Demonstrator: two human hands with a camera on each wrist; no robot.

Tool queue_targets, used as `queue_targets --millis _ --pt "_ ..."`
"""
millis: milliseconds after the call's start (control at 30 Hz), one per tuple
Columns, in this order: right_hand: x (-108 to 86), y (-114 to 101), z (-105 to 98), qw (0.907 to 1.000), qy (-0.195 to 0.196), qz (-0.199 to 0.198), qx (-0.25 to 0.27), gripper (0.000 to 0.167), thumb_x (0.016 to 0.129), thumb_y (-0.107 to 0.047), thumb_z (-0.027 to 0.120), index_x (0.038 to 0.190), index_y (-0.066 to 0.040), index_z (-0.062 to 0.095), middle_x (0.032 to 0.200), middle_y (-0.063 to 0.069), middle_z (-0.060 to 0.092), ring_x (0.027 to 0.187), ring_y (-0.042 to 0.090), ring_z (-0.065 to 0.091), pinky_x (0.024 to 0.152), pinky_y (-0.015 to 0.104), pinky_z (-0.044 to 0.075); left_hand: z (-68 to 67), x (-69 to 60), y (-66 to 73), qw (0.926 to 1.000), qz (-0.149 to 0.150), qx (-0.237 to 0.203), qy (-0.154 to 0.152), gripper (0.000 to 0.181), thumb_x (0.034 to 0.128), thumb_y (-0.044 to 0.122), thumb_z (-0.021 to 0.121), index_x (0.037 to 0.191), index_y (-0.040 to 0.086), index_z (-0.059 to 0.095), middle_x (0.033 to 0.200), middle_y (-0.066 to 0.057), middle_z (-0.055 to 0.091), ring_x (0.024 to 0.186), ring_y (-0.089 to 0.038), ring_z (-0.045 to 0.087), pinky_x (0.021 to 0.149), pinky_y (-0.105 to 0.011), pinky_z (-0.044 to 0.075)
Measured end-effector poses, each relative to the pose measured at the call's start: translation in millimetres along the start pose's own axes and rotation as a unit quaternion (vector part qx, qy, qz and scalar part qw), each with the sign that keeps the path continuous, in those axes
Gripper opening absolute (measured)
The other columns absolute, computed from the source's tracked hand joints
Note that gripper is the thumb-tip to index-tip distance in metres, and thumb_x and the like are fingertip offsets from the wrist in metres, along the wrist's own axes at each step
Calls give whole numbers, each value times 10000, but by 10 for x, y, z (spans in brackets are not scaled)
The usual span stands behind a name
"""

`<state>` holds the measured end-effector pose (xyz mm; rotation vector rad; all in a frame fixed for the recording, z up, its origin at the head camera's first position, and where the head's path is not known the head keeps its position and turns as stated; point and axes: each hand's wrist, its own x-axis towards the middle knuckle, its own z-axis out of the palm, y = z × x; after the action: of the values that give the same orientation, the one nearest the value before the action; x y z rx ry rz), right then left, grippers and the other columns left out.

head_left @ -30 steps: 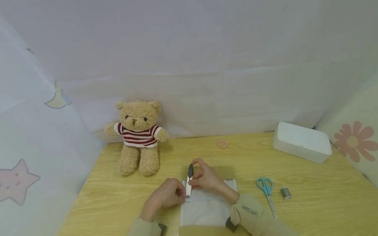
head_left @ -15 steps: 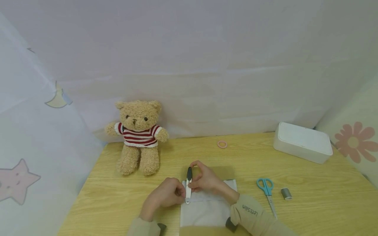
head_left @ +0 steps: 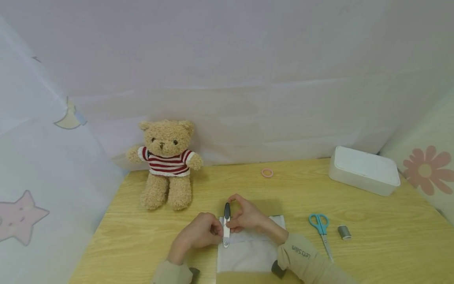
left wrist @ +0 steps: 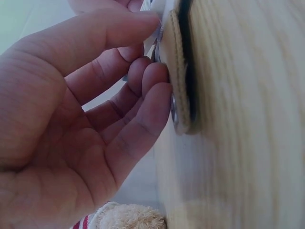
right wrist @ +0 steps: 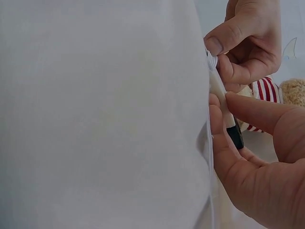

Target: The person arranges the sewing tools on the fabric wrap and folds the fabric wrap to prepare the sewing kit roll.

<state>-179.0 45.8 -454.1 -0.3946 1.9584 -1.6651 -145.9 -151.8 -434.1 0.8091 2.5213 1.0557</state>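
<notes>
Head view, right hand (head_left: 250, 216) pinching black-handled tool (head_left: 226, 231), left hand (head_left: 201, 231) pinching cloth (head_left: 246, 256)

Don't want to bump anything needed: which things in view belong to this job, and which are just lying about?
In the job:
- slim tool, in the right hand
- pale cloth, at the left hand

Lying about, seemingly:
- teddy bear
- pink ring
- white box
- scissors, grey spool (perhaps needed later)
</notes>
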Motion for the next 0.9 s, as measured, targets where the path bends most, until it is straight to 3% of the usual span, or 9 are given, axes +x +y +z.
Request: queue_targets --millis 367,900 --pt "2 11 4 9997 -64 90 -223 543 778 41 730 1216 -79 433 632 137 657 556 197 642 530 308 544 -11 5 2 10000 -67 -46 -22 165 746 -20 721 674 116 661 636 90 560 571 -15 465 553 -203 425" --pt "-36 -29 13 9997 -111 156 -128 438 788 60 717 1131 -22 458 704 173 678 607 220 666 561 327 555 -2 10 -10 9998 -181 -17 -21 158 740 -21 713 664 109 665 624 87 569 562 -13 461 547 -203 417"
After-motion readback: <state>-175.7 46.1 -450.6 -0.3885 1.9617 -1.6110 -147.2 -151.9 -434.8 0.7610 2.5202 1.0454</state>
